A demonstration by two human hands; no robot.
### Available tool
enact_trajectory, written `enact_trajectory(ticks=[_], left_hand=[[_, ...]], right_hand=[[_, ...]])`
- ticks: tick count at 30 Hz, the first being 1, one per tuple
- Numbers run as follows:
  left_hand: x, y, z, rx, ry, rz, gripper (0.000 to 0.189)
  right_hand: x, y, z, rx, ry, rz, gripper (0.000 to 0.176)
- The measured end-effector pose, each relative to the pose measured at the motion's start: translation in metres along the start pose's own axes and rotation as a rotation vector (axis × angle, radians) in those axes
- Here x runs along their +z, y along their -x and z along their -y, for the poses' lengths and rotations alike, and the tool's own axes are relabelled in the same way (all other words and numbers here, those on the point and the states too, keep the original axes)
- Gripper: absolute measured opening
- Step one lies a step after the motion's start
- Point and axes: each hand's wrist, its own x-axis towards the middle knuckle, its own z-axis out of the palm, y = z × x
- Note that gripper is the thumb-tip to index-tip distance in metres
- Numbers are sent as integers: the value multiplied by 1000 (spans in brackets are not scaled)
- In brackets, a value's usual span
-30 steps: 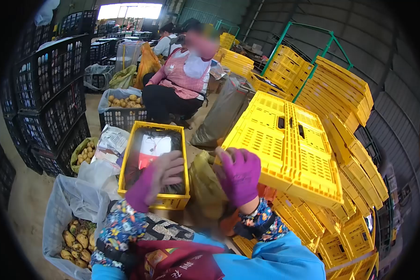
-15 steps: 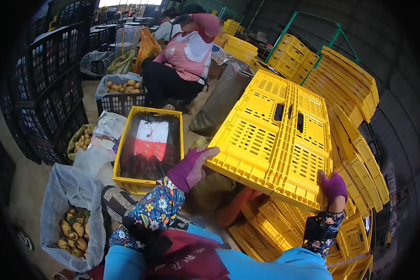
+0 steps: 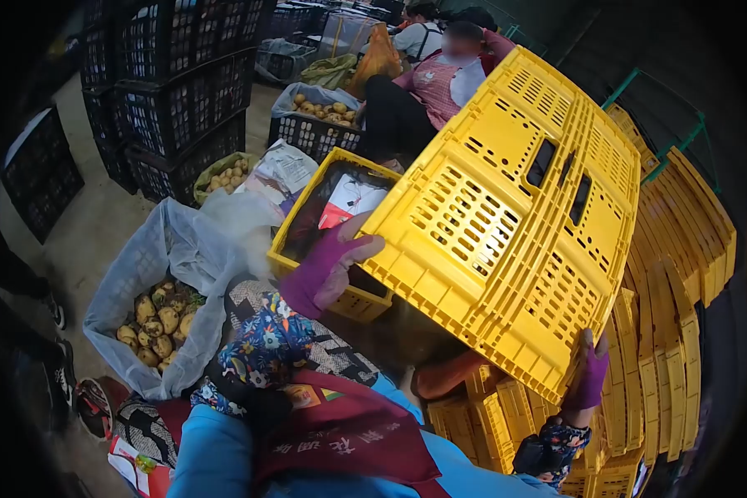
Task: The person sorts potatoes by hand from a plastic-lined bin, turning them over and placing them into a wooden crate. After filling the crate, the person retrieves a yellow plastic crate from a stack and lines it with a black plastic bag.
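A folded yellow plastic crate is held up in front of me, tilted, with slotted panels and dark handle holes. My left hand, in a purple glove, grips its near left corner. At the lower right edge my right hand, gloved the same way, is closed on the rim. Behind the left hand stands an open yellow crate with a dark liner and a red and white packet in it. The folded crate covers part of that open crate.
Stacks of folded yellow crates rise on the right. A lined container of potatoes is at my left, and another potato crate stands farther back. Black crates are piled left. A person in a pink apron sits beyond.
My view has swung left and the folded crate is tilted more steeply. It now covers part of the open yellow crate and the seated person. Both hands keep hold of it.
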Motion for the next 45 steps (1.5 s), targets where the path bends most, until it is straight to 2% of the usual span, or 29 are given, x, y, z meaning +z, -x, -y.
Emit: enact_trajectory(ticks=[1, 4, 5, 6, 7, 9, 10, 11, 12, 14, 15, 16, 18, 20, 22, 23, 25, 26, 29, 33, 34, 37, 38, 39, 40, 41, 42, 43, 45], left_hand=[[-20, 13, 20, 17, -150, 15, 44], [-60, 19, -11, -248, 159, -74, 41], [-64, 16, -32, -355, 154, -120, 41], [-68, 13, -54, -461, 153, -168, 41], [-79, 14, -60, -657, 55, -212, 42], [-95, 21, -54, -820, 60, -282, 44], [-102, 30, -39, -783, 166, -303, 46], [-110, 35, -25, -771, 173, -292, 43], [-116, 37, -11, -724, 130, -244, 40], [-131, 42, 24, -510, -131, -81, 36], [-136, 49, 54, -230, -380, -1, 34], [-141, 47, 70, -437, -108, -73, 34], [-152, 38, 94, -835, 450, -220, 33], [-148, 29, 107, -878, 202, -257, 35], [-149, 8, 129, -1151, 467, -438, 40], [-155, 6, 144, -1173, 465, -341, 40], [-175, 18, 189, -1205, 476, -151, 41], [-186, 18, 209, -1269, 405, 20, 44], [-185, 27, 242, -1409, 76, 114, 46], [-183, 47, 255, -1429, -18, 98, 49], [-180, 48, 253, -1428, -64, 56, 43], [-191, 74, 272, -1201, -464, 318, 36], [-189, 74, 273, -1119, -667, 387, 37], [-189, 76, 273, -1071, -663, 336, 34], [-188, 76, 271, -1126, -525, 265, 34], [-189, 91, 281, -1056, -532, 210, 35], [-188, 86, 272, -1073, -444, 221, 36], [-187, 88, 272, -1133, -332, 202, 37], [-189, 98, 281, -1076, -450, 270, 42]], right_hand=[[6, -11, -7, 105, -40, 57, 42], [44, -41, -33, 65, 70, 232, 43], [58, -50, -43, 52, 133, 263, 43], [82, -50, -51, 62, -26, 299, 47], [101, -54, -68, 52, -136, 314, 51], [128, -68, -99, 95, -243, 417, 54], [141, -72, -113, 119, -321, 457, 54], [151, -78, -131, 151, -278, 419, 55], [160, -83, -145, 182, -306, 466, 56], [178, -90, -172, 205, -257, 482, 58], [176, -106, -220, 121, 4, 459, 57], [184, -106, -236, 210, -126, 434, 56], [202, -111, -249, 314, -196, 394, 55], [212, -116, -247, 350, -70, 365, 54], [227, -124, -268, 396, -271, 334, 54], [231, -127, -281, 422, -362, 316, 54], [244, -132, -306, 405, -356, 263, 54], [247, -138, -329, 413, -310, 289, 57], [250, -139, -371, 420, -259, 332, 61], [264, -141, -388, 423, -8, 333, 56], [270, -144, -386, 429, 72, 320, 56], [275, -147, -394, 351, 609, 388, 58], [274, -141, -402, 248, 625, 374, 59], [268, -137, -410, 219, 700, 368, 58], [270, -136, -407, 192, 779, 363, 58], [269, -132, -405, 164, 860, 359, 57], [263, -127, -422, 107, 871, 298, 49], [259, -125, -428, 203, 852, 381, 47], [247, -118, -433, 399, 801, 528, 44]])
